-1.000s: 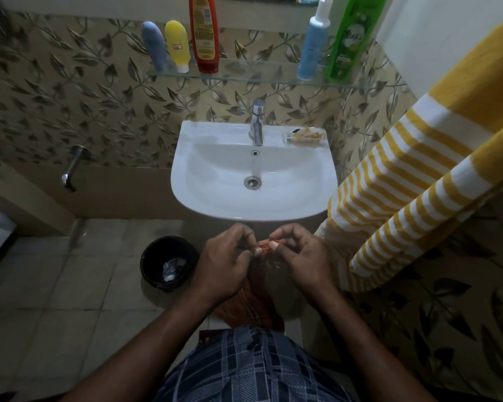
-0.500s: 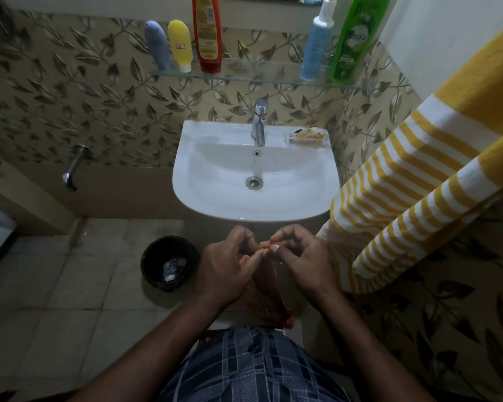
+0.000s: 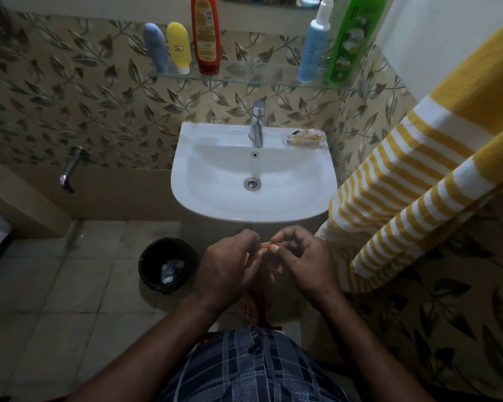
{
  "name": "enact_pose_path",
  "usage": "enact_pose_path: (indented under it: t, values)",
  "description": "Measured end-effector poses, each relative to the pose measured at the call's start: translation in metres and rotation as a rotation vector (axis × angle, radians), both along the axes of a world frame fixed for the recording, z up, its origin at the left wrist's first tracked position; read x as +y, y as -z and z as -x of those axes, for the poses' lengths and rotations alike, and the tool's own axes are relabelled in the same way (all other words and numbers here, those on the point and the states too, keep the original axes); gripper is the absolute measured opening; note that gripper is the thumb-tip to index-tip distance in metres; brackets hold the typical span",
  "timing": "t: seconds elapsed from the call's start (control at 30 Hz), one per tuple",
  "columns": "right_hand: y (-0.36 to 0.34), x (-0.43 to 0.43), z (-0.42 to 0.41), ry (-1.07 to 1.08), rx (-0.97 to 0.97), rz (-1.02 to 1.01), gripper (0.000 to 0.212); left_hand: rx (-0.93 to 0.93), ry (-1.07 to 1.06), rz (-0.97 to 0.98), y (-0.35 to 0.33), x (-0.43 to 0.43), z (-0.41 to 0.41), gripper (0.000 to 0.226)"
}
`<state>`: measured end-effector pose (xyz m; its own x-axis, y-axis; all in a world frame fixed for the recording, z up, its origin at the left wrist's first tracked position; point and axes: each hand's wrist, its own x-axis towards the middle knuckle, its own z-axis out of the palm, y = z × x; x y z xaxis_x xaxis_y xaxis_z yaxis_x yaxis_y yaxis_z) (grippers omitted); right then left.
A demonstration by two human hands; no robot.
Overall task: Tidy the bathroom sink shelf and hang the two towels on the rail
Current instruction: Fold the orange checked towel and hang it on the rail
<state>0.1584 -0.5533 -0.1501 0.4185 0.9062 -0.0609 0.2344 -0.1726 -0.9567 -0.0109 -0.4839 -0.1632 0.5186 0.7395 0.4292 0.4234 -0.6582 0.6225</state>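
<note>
Pinching the orange towel's (image 3: 259, 300) soft, light top edge, both hands (image 3: 230, 265) (image 3: 299, 265) are closed at lower centre.

One head-worn wide-angle view looks forward and steeply down from standing height; the white sink (image 3: 253, 181) sits mid-frame, the glass shelf (image 3: 253, 79) near the top edge, the floor and the person's shirt (image 3: 253, 369) closest below.

Yellow-white striped towel (image 3: 418, 181) draped at right; five bottles upright on glass shelf (image 3: 259, 79).
</note>
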Motion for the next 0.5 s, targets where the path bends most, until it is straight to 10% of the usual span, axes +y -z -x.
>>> enact_pose_path:
  t: [0.5]
  values:
    - [-0.009, 0.015, 0.011, 0.112, 0.002, -0.167, 0.029, -0.241, -0.122, 0.411, -0.02, 0.015, -0.009, 0.029]
